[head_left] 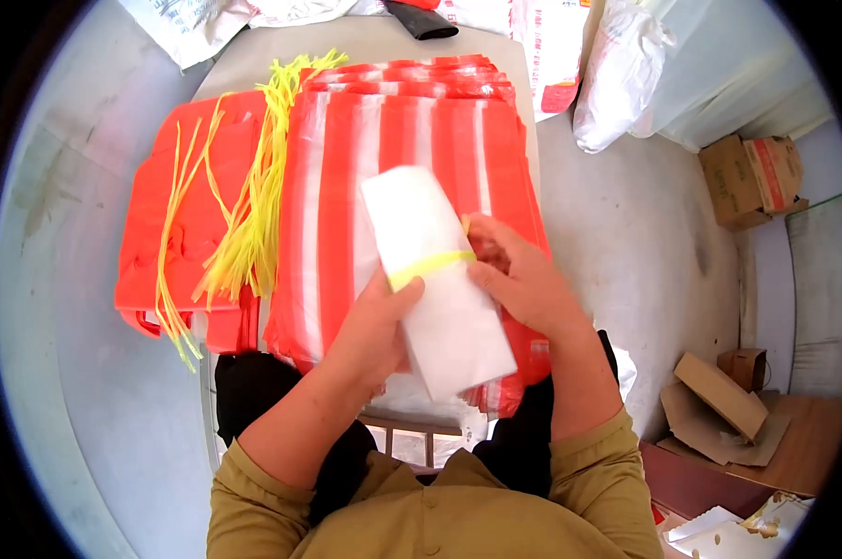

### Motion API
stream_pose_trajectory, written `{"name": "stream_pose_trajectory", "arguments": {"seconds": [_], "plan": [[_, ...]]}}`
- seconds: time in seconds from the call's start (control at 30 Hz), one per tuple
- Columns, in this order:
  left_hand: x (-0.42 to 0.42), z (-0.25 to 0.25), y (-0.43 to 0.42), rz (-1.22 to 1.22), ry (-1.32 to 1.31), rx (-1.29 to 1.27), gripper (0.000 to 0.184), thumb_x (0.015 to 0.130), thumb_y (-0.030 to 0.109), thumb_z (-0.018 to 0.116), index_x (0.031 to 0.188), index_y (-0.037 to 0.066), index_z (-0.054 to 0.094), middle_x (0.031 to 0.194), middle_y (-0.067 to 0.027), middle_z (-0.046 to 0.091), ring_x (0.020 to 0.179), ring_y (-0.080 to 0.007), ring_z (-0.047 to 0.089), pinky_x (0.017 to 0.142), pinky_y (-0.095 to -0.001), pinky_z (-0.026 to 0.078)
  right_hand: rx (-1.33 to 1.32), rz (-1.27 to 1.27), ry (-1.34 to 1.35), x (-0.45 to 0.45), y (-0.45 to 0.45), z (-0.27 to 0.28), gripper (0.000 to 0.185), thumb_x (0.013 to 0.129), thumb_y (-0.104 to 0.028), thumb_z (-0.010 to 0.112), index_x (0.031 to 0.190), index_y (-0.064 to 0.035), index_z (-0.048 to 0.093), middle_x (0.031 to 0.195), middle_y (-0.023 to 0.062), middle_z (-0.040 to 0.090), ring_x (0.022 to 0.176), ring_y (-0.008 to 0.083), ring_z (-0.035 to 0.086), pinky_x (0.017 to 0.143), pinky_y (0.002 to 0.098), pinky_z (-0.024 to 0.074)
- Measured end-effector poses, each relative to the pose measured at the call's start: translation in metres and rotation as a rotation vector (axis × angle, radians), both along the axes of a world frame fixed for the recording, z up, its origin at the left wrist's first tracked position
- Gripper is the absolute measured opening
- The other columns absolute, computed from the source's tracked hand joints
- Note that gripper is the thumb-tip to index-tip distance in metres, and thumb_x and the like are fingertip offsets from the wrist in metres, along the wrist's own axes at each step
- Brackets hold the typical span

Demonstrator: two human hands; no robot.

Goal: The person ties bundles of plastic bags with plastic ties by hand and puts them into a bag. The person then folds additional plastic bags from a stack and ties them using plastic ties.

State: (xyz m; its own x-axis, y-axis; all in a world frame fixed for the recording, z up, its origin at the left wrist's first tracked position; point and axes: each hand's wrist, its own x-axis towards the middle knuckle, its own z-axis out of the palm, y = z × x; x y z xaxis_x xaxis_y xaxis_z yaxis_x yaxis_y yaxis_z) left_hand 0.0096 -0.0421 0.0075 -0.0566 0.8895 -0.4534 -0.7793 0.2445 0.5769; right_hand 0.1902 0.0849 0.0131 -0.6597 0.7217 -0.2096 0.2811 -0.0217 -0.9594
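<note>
1. white folded bundle [454, 307], before the torso and above the striped stack; long axis slanted, the far end pointing to the upper left, the near end to the lower right. whether it touches the stack cannot be told.
2. yellow strip [432, 267], crossing the bundle's middle, roughly square to its long axis.
3. left hand [376, 321], grip closed on the bundle's left edge — thumb on the upper face by the strip, fingers hidden.
4. right hand [522, 279], at the opposite edge, fingers curled near the strip; whether this grip is closed on anything cannot be told.
5. striped stack [337, 168], red and white, flat on the desk [251, 61]; bundle and hands hide part of it.
6. red stack [160, 214], left of the striped one; yellow strands [264, 200] lie between, lapping onto the red.
7. surroundings: black object [423, 20] at the desk's far end; white sack [619, 79] to its right — farther right, cardboard box [736, 182] and opened carton [719, 410].
</note>
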Motion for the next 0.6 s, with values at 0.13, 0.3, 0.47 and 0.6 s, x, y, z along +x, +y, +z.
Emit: {"name": "stream_pose_trajectory", "arguments": {"seconds": [0.13, 0.3, 0.47, 0.6], "plan": [[-0.002, -0.009, 0.000, 0.011, -0.004, -0.029, 0.046, 0.110, 0.014, 0.052, 0.154, 0.003, 0.040, 0.147, -0.0167, 0.057, 0.132, -0.0295, 0.061, 0.111, -0.0465, 0.052, -0.162, 0.028, 0.165, -0.009, -0.009, -0.011, 0.071, 0.102, -0.010, 0.066, 0.163, -0.0011, 0.030, 0.141, 0.0152, 0.061, 0.124, 0.0188, 0.061, 0.107, 0.0345, 0.0484], [0.003, -0.003, 0.004, 0.044, 0.077, -0.024, 0.045, 0.110, 0.013, 0.053, 0.152, 0.003, 0.042, 0.143, -0.0159, 0.060, 0.128, -0.0267, 0.063, 0.109, -0.0447, 0.054, -0.100, -0.073, 0.226, -0.016, -0.016, -0.005, 0.079, 0.099, -0.009, 0.070, 0.165, -0.0033, 0.027, 0.142, 0.0146, 0.060, 0.125, 0.0195, 0.060, 0.107, 0.0351, 0.0479], [0.005, -0.020, 0.007, 0.056, 0.174, 0.034, 0.044, 0.111, 0.015, 0.053, 0.152, 0.001, 0.042, 0.139, -0.0140, 0.063, 0.125, -0.0232, 0.064, 0.107, -0.0420, 0.054, -0.050, -0.131, 0.255, -0.016, -0.019, -0.011, 0.081, 0.096, -0.007, 0.072, 0.165, -0.0059, 0.030, 0.143, 0.0132, 0.059, 0.127, 0.0203, 0.059, 0.109, 0.0352, 0.0469], [-0.002, -0.022, 0.009, 0.028, 0.252, 0.056, 0.045, 0.111, 0.015, 0.051, 0.154, 0.000, 0.043, 0.136, -0.0126, 0.065, 0.123, -0.0210, 0.065, 0.106, -0.0392, 0.053, -0.203, -0.045, 0.249, -0.009, -0.018, -0.006, 0.070, 0.095, -0.007, 0.074, 0.158, -0.0061, 0.044, 0.148, 0.0114, 0.056, 0.132, 0.0199, 0.056, 0.112, 0.0348, 0.0456]]}}
